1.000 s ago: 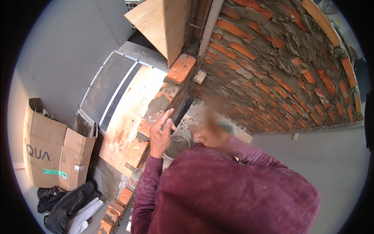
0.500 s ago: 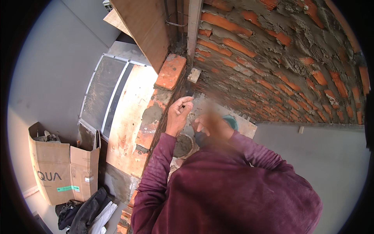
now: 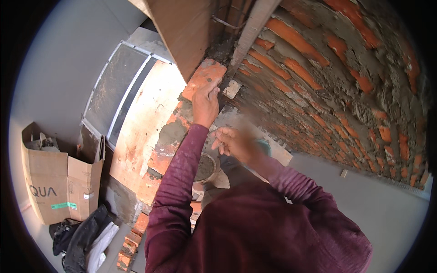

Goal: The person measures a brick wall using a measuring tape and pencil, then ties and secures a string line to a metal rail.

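My left hand (image 3: 205,107) reaches forward and lies against the near end of an orange-red brick (image 3: 208,73), its fingers stretched over the brick's edge. The brick sits at the far end of a low brick wall (image 3: 165,152), beside an upright wooden board. Grey mortar (image 3: 172,133) covers part of the wall top on the near side of the brick. Lower and to the right, my right hand (image 3: 231,142) hovers in the air with bent fingers apart and nothing visible in them. A brown blur hides part of its back.
A bucket of mortar (image 3: 205,167) stands below my hands, and a teal container (image 3: 263,146) is behind my right wrist. A rough brick wall (image 3: 327,91) rises at right. Wooden board (image 3: 175,32) is ahead. Cardboard box (image 3: 54,177) and dark clothes (image 3: 86,236) lie at left.
My left hand has moved forward from a pinch in the air onto the brick, its fingers stretching out. The right hand has shifted slightly left. The view has tilted and shifted.
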Tool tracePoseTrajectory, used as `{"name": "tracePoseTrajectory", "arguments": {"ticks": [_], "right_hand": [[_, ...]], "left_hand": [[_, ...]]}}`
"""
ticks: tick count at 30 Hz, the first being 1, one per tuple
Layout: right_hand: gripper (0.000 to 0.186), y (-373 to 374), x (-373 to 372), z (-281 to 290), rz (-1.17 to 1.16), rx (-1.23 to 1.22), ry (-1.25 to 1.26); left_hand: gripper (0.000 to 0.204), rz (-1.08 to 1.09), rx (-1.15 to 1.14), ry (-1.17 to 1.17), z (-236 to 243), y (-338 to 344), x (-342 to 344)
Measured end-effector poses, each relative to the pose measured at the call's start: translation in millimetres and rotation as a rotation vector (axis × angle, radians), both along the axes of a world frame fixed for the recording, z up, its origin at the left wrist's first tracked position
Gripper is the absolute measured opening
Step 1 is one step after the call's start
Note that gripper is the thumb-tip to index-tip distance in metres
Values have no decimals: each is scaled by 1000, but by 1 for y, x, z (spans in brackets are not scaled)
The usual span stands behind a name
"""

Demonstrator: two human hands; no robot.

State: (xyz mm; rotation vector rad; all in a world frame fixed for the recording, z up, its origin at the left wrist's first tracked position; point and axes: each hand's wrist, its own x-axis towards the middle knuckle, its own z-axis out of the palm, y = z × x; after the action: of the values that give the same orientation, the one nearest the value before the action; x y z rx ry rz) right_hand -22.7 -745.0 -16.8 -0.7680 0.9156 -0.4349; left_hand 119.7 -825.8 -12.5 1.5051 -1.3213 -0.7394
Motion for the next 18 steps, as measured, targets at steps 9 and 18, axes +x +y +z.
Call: {"name": "tracePoseTrajectory", "arguments": {"ticks": [9,18], "right_hand": [[23,-60,8,-39,194,-44,271],[20,-91,0,-43,218,-27,368]], "left_hand": [[30,344,-170,-98,-45,-53,5],[25,472,-153,-191,-62,-74,-3]]}}
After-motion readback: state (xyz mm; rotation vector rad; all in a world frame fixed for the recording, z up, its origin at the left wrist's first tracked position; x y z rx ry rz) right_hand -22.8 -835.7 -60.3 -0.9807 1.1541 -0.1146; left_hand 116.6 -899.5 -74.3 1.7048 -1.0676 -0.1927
